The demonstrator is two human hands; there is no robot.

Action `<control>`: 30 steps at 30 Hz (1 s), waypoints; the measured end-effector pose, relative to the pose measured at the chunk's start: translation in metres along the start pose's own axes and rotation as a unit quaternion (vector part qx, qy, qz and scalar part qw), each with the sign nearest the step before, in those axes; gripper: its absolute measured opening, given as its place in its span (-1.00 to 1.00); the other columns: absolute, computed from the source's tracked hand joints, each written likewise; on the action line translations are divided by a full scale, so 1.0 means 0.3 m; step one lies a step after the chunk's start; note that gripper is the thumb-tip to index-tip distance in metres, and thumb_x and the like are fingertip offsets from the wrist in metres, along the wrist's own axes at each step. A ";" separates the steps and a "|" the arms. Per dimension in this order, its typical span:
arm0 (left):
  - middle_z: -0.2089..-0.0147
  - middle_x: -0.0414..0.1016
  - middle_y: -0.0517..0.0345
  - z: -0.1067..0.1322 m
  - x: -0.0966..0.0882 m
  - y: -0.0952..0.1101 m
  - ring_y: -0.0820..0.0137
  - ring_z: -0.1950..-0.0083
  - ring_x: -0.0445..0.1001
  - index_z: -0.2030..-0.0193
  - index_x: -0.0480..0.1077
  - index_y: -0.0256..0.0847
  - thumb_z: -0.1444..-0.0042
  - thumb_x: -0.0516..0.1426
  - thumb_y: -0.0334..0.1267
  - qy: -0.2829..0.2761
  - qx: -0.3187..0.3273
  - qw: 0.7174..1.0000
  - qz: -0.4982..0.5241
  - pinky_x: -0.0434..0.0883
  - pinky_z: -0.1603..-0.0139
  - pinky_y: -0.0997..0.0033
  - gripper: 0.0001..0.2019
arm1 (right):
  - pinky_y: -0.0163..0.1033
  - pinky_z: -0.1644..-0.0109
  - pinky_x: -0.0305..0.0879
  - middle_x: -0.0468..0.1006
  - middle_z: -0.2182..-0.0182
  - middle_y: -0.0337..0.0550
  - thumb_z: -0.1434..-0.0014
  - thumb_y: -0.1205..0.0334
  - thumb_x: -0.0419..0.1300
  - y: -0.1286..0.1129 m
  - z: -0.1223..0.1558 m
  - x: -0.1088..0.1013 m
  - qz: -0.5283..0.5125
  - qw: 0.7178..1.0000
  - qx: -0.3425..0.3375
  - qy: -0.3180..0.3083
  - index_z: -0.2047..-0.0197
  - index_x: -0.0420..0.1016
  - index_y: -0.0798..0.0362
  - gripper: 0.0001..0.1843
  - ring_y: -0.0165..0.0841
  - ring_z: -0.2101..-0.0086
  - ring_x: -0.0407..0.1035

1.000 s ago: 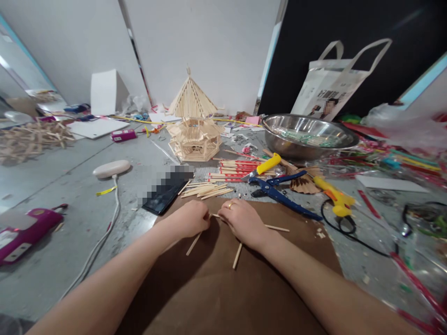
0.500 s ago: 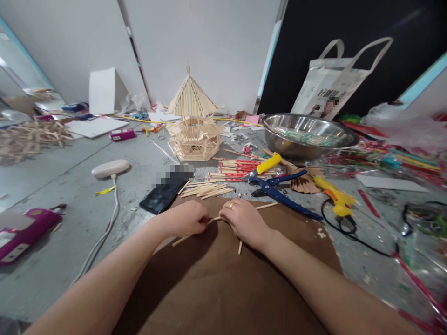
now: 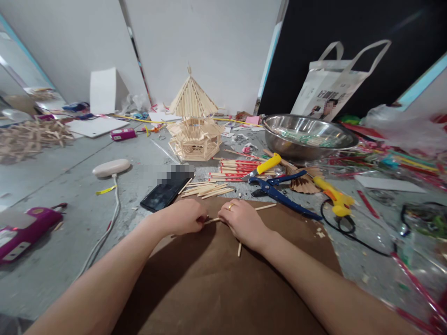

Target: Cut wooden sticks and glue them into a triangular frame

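Note:
My left hand (image 3: 186,217) is closed, its fingertips pinching the end of a thin wooden stick (image 3: 212,220). My right hand (image 3: 246,224), with a ring on one finger, is closed over the same line of wood. A stick (image 3: 266,207) runs out beyond it to the upper right, and another stick end (image 3: 239,250) pokes out below. The joints between the sticks are hidden under my fingers. Both hands rest low over a brown sheet (image 3: 216,288). Loose wooden sticks (image 3: 209,190) lie just past them, next to a dark phone (image 3: 162,191).
Behind stands a pagoda-like stick model (image 3: 193,116). Blue-handled cutters (image 3: 286,197), a yellow-handled knife (image 3: 268,164), red-wrapped sticks (image 3: 240,168) and a yellow glue gun (image 3: 337,200) lie to the right, before a metal bowl (image 3: 307,149). A white cable (image 3: 113,218) crosses the left side.
My left hand has shifted slightly, and the stick end that showed beneath it is now almost hidden. My right hand stays nearly in place.

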State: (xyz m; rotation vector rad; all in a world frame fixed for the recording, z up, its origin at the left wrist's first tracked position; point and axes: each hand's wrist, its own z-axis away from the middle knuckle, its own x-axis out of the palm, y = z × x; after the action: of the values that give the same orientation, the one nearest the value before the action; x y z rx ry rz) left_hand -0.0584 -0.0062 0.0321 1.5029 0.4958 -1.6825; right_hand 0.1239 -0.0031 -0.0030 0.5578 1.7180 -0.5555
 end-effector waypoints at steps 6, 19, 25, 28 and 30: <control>0.56 0.39 0.13 0.005 -0.002 0.000 0.47 0.57 0.25 0.57 0.36 -0.24 0.19 -0.04 -0.39 -0.003 -0.014 1.000 -0.001 0.09 0.56 0.51 -0.84 | -0.31 0.28 -0.01 0.40 0.39 -0.18 -0.10 0.34 -0.01 -0.001 0.001 0.001 0.003 1.000 0.000 -0.001 0.43 0.36 0.09 -0.85 -0.41 0.33 0.15; 0.58 0.36 0.18 0.016 -0.003 -0.044 0.51 0.59 0.21 0.54 0.36 -0.21 0.19 -0.05 -0.36 -0.044 -0.048 0.998 -0.010 0.05 0.58 0.54 -0.83 | -0.30 0.26 0.00 0.40 0.38 -0.15 -0.11 0.34 -0.04 0.017 0.009 0.001 0.002 1.000 0.009 0.000 0.41 0.38 0.11 -0.81 -0.41 0.32 0.17; 0.54 0.37 0.24 0.012 -0.013 -0.019 0.55 0.54 0.22 0.53 0.34 -0.24 0.11 -0.07 -0.35 0.017 -0.026 0.998 0.052 0.10 0.52 0.59 -0.82 | -0.29 0.25 0.04 0.42 0.37 -0.15 -0.13 0.31 -0.06 0.034 0.016 0.010 -0.016 0.999 0.022 0.020 0.40 0.40 0.09 -0.77 -0.39 0.30 0.20; 0.50 0.40 0.22 -0.002 0.002 0.000 0.55 0.49 0.27 0.48 0.35 -0.25 0.09 -0.07 -0.33 0.056 -0.025 0.994 0.092 0.16 0.45 0.60 -0.81 | -0.26 0.19 0.06 0.43 0.32 -0.13 -0.13 0.27 -0.06 0.020 0.017 0.006 -0.058 0.996 0.031 0.059 0.28 0.40 0.09 -0.77 -0.38 0.27 0.22; 0.47 0.41 0.21 -0.010 0.012 0.009 0.54 0.46 0.30 0.45 0.36 -0.26 0.08 -0.07 -0.33 0.076 -0.025 0.991 0.111 0.18 0.41 0.59 -0.81 | -0.26 0.16 0.06 0.43 0.29 -0.12 -0.13 0.25 -0.07 0.010 0.019 -0.003 -0.095 0.991 0.036 0.088 0.22 0.37 0.09 -0.76 -0.38 0.25 0.22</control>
State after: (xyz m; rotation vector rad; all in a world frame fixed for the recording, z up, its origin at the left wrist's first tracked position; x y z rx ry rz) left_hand -0.0543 -0.0065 0.0285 1.5946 0.4303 -1.3818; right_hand 0.1303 -0.0045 -0.0035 0.5091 1.9385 -0.7244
